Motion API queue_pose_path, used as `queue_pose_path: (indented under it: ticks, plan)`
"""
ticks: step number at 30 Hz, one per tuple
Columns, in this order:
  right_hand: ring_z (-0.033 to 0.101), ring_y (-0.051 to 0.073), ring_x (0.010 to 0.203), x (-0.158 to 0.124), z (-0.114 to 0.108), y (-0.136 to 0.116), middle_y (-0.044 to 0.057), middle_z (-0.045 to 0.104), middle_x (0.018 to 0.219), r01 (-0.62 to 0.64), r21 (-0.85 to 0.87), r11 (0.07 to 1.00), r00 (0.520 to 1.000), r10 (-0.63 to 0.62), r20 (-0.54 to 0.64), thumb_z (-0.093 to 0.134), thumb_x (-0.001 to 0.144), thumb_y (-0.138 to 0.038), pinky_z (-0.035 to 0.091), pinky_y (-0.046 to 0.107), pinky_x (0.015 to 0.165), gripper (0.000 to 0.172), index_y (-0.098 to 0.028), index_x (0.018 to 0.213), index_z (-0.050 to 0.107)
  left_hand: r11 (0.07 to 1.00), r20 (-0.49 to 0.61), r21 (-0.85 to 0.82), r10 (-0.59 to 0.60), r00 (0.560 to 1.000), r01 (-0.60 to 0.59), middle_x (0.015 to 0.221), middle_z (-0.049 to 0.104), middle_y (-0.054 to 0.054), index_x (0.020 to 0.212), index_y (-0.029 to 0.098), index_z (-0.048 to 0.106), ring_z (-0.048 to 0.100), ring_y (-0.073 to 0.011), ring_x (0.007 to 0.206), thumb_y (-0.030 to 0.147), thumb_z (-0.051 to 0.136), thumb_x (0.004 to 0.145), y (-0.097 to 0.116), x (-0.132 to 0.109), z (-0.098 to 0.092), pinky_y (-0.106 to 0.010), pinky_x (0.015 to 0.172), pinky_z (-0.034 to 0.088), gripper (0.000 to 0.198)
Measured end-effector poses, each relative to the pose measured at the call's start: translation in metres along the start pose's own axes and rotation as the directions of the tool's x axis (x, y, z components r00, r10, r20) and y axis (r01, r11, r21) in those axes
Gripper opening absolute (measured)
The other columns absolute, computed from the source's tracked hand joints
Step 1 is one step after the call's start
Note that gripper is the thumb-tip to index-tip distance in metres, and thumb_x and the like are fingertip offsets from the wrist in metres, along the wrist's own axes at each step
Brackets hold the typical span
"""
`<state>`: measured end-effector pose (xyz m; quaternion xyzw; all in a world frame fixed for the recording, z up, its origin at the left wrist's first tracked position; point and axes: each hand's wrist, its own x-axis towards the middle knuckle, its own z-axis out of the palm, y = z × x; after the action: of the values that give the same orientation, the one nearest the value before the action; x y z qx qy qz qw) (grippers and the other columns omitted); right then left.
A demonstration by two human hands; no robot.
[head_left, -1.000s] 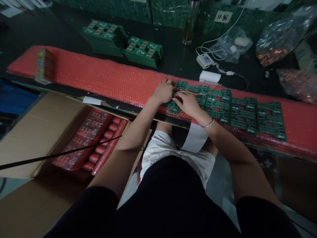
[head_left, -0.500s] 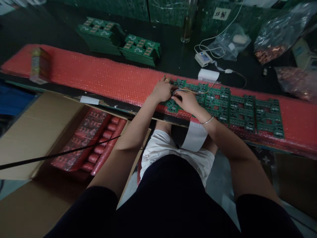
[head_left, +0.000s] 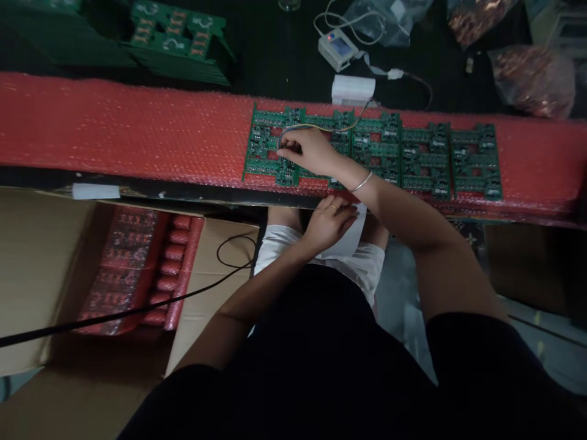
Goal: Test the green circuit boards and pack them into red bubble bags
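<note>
Right hand [head_left: 309,150] bent into a narrow pinch, thumb and fingers closed on the end of thin colored wires [head_left: 342,130] over the leftmost circuit board [head_left: 262,148]. That board lies flat on red bubble wrap [head_left: 160,131] along the bench's near edge, at the left end of a row of green circuit boards [head_left: 425,162]. Left hand [head_left: 328,225] is below the edge, fingers loosely curled beside a white paper strip [head_left: 352,235]; whether it grips the paper, I cannot tell. Beyond the wrap sit a white electronic device [head_left: 338,49] with a small screen and a stack of green panels [head_left: 172,30].
</note>
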<state>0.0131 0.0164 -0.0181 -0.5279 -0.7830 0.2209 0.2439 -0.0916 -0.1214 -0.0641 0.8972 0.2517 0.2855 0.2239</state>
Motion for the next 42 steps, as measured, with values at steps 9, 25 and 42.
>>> queue_pose_path:
  ticks: [9, 25, 42]
  plan:
    - [0.064, 0.021, 0.094, -0.001, 0.002, 0.002, 0.004, 0.070, 0.094, 0.041, -0.026, 0.999, 0.999, -0.041, -0.008, 0.056, 0.104, -0.042, 0.048, 0.035, 0.088, 0.025, -0.021, 0.106, 0.068, 0.993, -0.104, 0.120, 0.015, 0.995, -0.002, 0.104, 0.071, -0.007, 0.101, 0.024, 0.079, 0.059, -0.0244, 0.103, 0.032, 0.057, 0.104, -0.008, 0.005, 0.031, -0.038, 0.088, 0.048, 0.024]
    - [0.066, 0.023, 0.100, -0.008, 0.003, 0.000, 0.006, 0.073, 0.102, 0.105, 0.110, 0.988, 0.984, -0.087, -0.157, 0.056, 0.103, -0.037, 0.050, 0.039, 0.093, 0.019, -0.022, 0.100, 0.067, 0.970, -0.271, -0.027, -0.242, 0.932, 0.243, 0.105, 0.070, -0.007, 0.096, 0.020, 0.073, 0.062, -0.0218, 0.104, 0.022, 0.061, 0.099, -0.023, -0.004, -0.069, -0.039, 0.097, 0.049, 0.013]
    - [0.070, 0.023, 0.089, -0.012, 0.005, 0.002, 0.006, 0.075, 0.093, 0.031, 0.249, 0.968, 0.967, 0.034, -0.253, 0.061, 0.098, -0.048, 0.053, 0.039, 0.083, 0.027, -0.023, 0.089, 0.066, 0.889, -0.038, 0.220, -0.405, 0.914, 0.403, 0.114, 0.068, -0.012, 0.090, 0.017, 0.076, 0.061, -0.0290, 0.111, 0.017, 0.060, 0.092, -0.080, 0.012, -0.132, -0.050, 0.105, 0.050, 0.016]
